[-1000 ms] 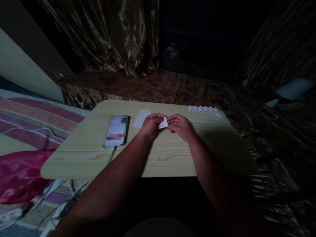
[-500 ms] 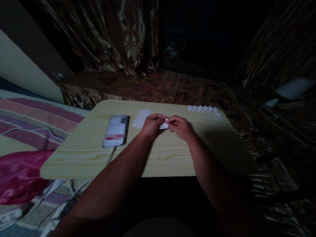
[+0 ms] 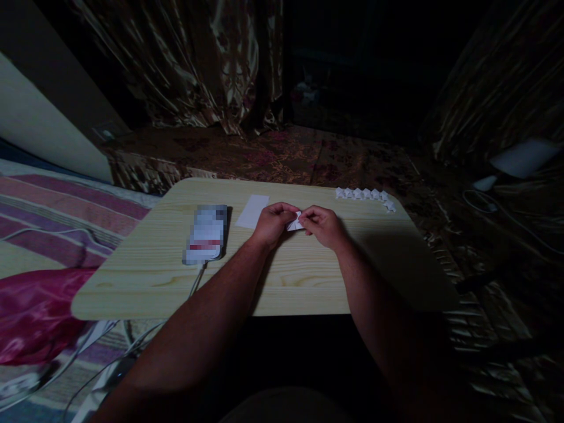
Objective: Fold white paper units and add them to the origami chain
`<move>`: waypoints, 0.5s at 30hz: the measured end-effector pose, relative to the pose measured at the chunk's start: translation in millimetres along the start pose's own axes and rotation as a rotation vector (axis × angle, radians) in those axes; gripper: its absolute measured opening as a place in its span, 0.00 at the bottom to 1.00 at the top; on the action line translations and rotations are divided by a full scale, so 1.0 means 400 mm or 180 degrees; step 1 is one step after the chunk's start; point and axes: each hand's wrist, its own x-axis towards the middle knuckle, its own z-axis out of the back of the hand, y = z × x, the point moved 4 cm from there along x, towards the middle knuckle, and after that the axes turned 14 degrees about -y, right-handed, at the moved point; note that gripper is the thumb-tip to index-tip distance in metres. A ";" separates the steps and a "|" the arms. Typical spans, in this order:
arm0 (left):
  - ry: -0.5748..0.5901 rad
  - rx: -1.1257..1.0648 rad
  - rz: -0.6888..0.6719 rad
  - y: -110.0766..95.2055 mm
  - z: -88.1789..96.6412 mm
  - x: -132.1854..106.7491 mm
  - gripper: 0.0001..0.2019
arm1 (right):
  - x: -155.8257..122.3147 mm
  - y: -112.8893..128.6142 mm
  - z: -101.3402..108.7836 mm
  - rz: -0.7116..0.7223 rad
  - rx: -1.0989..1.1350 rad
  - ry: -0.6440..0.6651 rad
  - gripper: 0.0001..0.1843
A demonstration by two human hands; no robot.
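A small folded piece of white paper (image 3: 294, 224) is held between both hands above the middle of the wooden table. My left hand (image 3: 272, 224) pinches its left side, thumb on top. My right hand (image 3: 324, 225) grips the right side with thumb and fingertips, which cover part of the folds. Just beyond my left hand lies a stack or sheet of white paper (image 3: 252, 210). Several small folded white paper pieces (image 3: 362, 194) stand in a row along the far right edge of the table.
On the table's (image 3: 154, 282) left side lies a phone (image 3: 205, 234), its screen blurred, with a white cable (image 3: 197, 281) running off the front edge. A striped bed cover (image 3: 57, 202) and pink cloth (image 3: 39, 314) are at left. A lamp (image 3: 524, 158) stands at right.
The folded paper and my right fingertips have shifted slightly to the right. My left hand keeps nearly the same place, and both hands still hold the paper.
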 end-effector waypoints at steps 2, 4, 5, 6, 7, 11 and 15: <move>-0.0002 -0.0041 0.0035 -0.002 -0.003 -0.003 0.10 | 0.001 -0.001 0.000 -0.0015 0.0025 -0.0045 0.15; 0.0021 -0.0080 0.0041 -0.003 -0.006 -0.006 0.11 | 0.003 -0.003 0.001 -0.0037 0.0065 -0.0076 0.15; 0.0035 -0.0096 0.0037 -0.003 -0.007 -0.007 0.11 | 0.003 -0.003 0.001 -0.0048 0.0101 -0.0085 0.15; 0.0049 -0.0107 0.0032 -0.003 -0.007 -0.007 0.11 | 0.004 -0.004 0.001 -0.0060 0.0145 -0.0091 0.15; 0.0057 -0.0117 0.0026 -0.002 -0.007 -0.007 0.11 | 0.005 -0.004 0.001 -0.0073 0.0193 -0.0096 0.15; 0.0094 -0.0105 0.0007 0.000 -0.008 -0.008 0.13 | 0.007 -0.003 0.003 -0.0147 0.0289 -0.0162 0.16; 0.0163 0.0037 -0.0032 0.000 -0.010 -0.009 0.13 | 0.007 -0.003 0.003 -0.0251 0.0247 -0.0204 0.16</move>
